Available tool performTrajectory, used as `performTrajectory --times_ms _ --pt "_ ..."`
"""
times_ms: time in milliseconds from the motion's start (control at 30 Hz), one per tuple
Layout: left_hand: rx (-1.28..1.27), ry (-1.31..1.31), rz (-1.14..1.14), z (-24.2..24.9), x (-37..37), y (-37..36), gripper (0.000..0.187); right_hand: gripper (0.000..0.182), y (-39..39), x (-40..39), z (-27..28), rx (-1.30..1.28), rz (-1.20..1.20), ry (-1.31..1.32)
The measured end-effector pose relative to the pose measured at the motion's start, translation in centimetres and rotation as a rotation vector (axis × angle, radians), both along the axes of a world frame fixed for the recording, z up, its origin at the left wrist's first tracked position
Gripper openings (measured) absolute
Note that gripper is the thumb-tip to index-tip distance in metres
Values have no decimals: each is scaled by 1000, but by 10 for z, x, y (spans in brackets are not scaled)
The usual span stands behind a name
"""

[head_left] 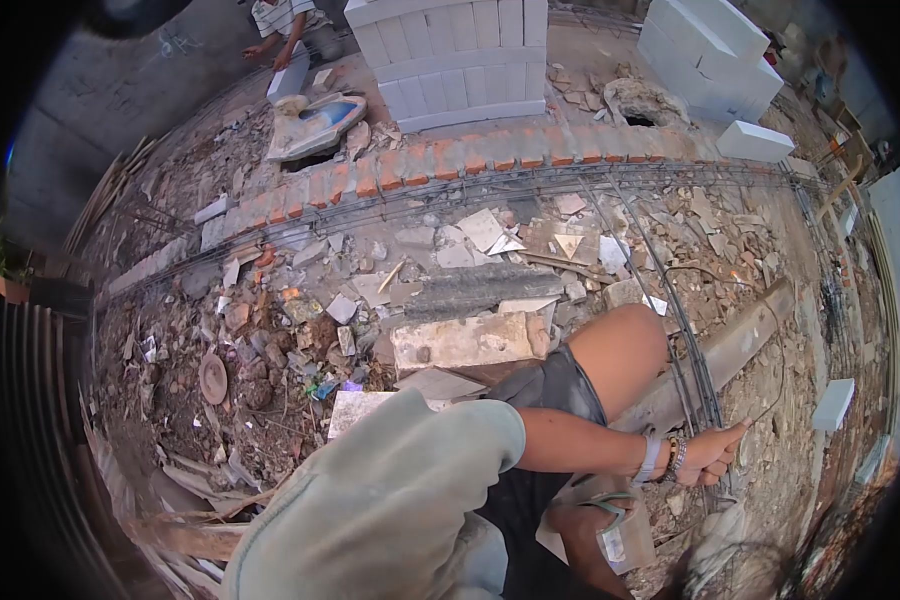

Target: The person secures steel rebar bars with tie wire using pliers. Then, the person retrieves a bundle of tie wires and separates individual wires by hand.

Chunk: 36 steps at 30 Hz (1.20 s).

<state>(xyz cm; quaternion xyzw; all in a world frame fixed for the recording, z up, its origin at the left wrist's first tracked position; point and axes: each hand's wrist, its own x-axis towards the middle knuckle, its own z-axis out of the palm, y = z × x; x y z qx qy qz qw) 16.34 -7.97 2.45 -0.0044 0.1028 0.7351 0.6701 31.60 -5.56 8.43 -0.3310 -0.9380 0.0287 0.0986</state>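
My left hand (708, 456) is closed around the lower end of a bundle of thin steel rebar rods (692, 365), with one finger pointing outward. Bracelets and a band circle that wrist. From the grip, the rods run up and leftward over the rubble towards the low brick wall. A bent wire (778, 365) curves over the ground just beside the hand. My bent knee (622, 350) rises behind the forearm, and a sandalled foot (610, 515) is below it. My right hand does not show. The lower right corner is blurred.
A low brick course (440, 165) with long rods beside it crosses the site. White blocks are stacked (460, 60) behind it, and a single block (833, 404) lies at right. Broken concrete (470, 342) and debris cover the ground. Another person (292, 25) works at upper left.
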Motion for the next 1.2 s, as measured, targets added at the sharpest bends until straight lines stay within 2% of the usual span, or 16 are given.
performTrajectory --times_ms 67,167,200,233,267,333,433,500,567,633,700,767,867,1067,1167,1200 --pt "-53 -29 -20 -4 2 3 56 23 2 -3 5 8 -76 214" --pt "-63 4 50 0 -7 -4 56 23 -28 -10 6 -140 152 -617" --pt "-70 -1 49 -11 -8 0 56 19 -17 16 -35 -302 318 -473" --pt "-111 0 35 -12 -11 -4 56 17 -46 -6 8 -243 433 -339" --pt "-152 -8 7 -9 -12 -8 55 18 -38 -1 13 -234 587 -111" --pt "-85 -88 -10 -6 -19 -13 55 21 -42 -21 64 -700 90 86" --pt "-112 -67 -38 -3 -11 -16 56 24 -7 -9 42 -964 -417 443" --pt "-146 -30 -33 -7 -11 -14 56 23 13 12 -4 -243 0 164" --pt "-162 5 11 -11 -15 -11 57 20 13 21 -26 19 197 -150" --pt "-182 47 -17 -7 -16 -11 57 21 -11 22 -34 -177 181 -488" --pt "-202 49 -26 -10 -16 -8 57 27 -40 24 -25 10 356 -594" --pt "-228 17 -22 -23 -18 -2 57 34 -49 25 -4 -19 463 -641" --pt "-180 -29 -43 -22 -20 -4 57 43 -38 35 11 -242 524 -599" --pt "29 -246 -335 -26 -16 -7 56 34 -27 80 -6 -141 678 -185" --pt "-176 87 -325 0 -29 -2 61 22 -34 88 36 -407 536 -271" --pt "-107 103 -321 -4 -33 -1 56 21 -39 91 48 -576 404 -337"
